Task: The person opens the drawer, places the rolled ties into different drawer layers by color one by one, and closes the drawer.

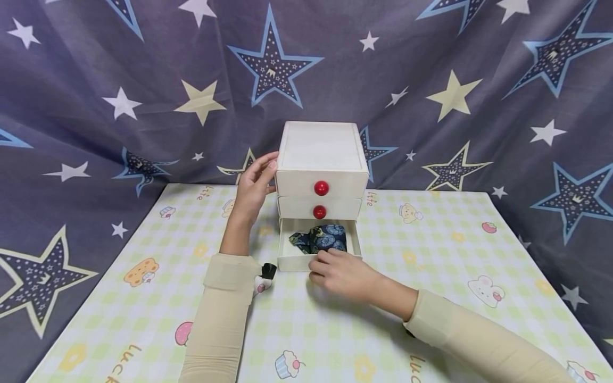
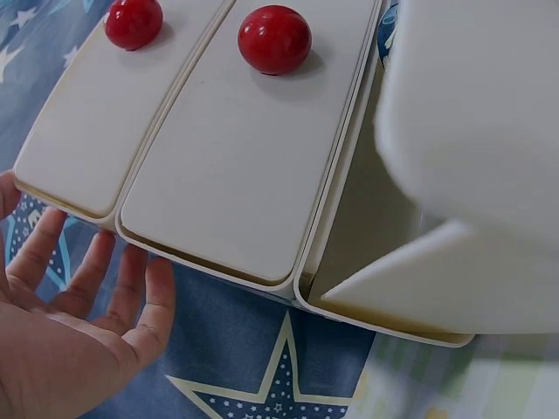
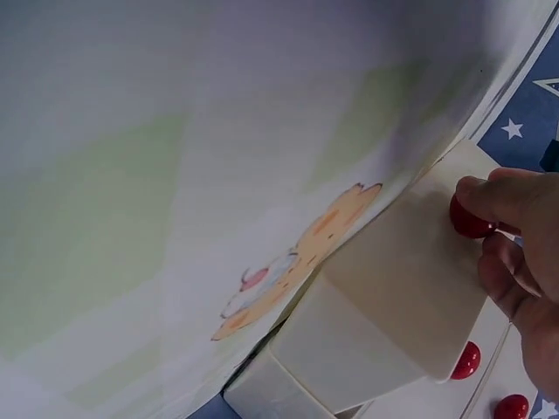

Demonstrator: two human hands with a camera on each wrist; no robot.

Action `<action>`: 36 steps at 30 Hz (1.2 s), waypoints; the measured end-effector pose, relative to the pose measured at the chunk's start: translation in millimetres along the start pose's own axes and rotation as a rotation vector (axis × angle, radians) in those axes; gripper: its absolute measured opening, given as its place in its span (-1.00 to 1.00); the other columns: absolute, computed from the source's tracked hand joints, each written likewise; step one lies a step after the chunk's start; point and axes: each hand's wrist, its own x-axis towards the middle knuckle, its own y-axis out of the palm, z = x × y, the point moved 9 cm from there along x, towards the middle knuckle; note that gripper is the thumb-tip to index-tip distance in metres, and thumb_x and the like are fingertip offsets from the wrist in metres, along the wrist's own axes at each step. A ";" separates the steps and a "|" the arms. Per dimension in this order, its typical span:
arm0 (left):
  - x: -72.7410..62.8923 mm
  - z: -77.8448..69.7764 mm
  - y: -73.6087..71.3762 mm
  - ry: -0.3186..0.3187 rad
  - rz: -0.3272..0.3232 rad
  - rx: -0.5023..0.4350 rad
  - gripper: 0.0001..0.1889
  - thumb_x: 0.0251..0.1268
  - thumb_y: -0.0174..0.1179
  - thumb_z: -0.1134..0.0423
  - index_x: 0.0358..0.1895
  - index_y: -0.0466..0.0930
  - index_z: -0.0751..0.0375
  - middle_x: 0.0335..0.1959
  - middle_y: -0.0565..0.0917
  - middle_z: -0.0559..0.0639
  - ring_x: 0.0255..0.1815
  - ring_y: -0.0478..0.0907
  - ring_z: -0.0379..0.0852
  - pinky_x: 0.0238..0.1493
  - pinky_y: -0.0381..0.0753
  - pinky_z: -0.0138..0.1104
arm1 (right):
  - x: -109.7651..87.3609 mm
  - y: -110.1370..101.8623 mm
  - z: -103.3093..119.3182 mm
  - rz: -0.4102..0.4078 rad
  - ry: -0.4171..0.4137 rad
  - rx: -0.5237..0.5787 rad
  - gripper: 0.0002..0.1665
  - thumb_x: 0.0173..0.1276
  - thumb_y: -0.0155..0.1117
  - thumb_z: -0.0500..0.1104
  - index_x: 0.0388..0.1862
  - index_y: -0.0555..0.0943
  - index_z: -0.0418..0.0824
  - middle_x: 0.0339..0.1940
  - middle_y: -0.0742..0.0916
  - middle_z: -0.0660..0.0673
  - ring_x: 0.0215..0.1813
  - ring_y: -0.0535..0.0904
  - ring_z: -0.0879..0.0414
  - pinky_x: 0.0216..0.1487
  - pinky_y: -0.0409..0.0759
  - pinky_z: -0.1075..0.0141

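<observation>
A small white drawer cabinet [image 1: 322, 144] has its bottom drawer [image 1: 291, 264] pulled out. Inside that drawer lies a rolled necktie [image 1: 328, 238], dark blue with a floral pattern. My right hand [image 1: 342, 274] is at the drawer's front, where thumb and fingers pinch its red knob [image 3: 472, 220]; in the head view the hand hides this knob. My left hand [image 1: 255, 186] rests against the cabinet's left side near the top, its fingers [image 2: 90, 278] extended along the edge. Above, the upper two drawers are closed, each with a red knob [image 1: 321, 188].
The cabinet stands on a table with a green-and-white checked, cartoon-printed tablecloth [image 1: 431, 255]. Directly behind hangs a dark blue curtain [image 1: 330, 80] with stars. A black and white wrist camera [image 1: 266, 276] sits by the left sleeve, just left of the pulled-out drawer.
</observation>
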 end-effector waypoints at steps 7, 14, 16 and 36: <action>-0.1 0.4 -1.2 0.000 0.001 0.003 -0.51 0.56 0.17 0.00 0.43 0.51 0.06 0.18 0.56 0.01 0.10 0.56 -0.07 -0.02 0.64 -0.14 | 1.5 0.2 -5.4 0.004 0.003 0.022 -0.83 0.37 0.34 -0.28 -0.14 0.73 -0.04 -0.12 0.66 0.03 -0.10 0.47 0.08 -0.05 0.52 0.30; 0.1 3.5 -2.2 -0.009 0.000 0.002 -0.51 0.55 0.18 0.00 0.43 0.51 0.04 0.17 0.57 0.01 0.10 0.56 -0.08 -0.01 0.63 -0.15 | 3.3 3.4 -13.2 0.008 0.025 0.045 -0.83 0.37 0.35 -0.29 -0.13 0.73 -0.06 -0.10 0.67 0.03 -0.06 0.50 0.08 0.01 0.55 0.27; 0.2 3.4 -2.2 -0.009 -0.001 0.002 -0.51 0.55 0.18 0.00 0.43 0.51 0.04 0.16 0.58 0.01 0.09 0.56 -0.08 -0.01 0.64 -0.17 | 4.3 4.5 -15.9 0.011 0.033 0.052 -0.85 0.38 0.35 -0.28 -0.13 0.73 -0.07 -0.10 0.67 0.03 -0.05 0.51 0.07 0.02 0.55 0.27; -0.9 0.1 -0.4 0.008 0.011 0.003 -0.52 0.56 0.17 -0.01 0.42 0.51 0.02 0.22 0.58 0.06 0.11 0.57 -0.05 -0.02 0.64 -0.14 | 10.0 22.5 -42.2 0.066 0.111 0.171 -0.81 0.42 0.33 -0.26 -0.04 0.75 -0.07 -0.04 0.67 0.05 -0.07 0.47 0.10 -0.04 0.49 0.29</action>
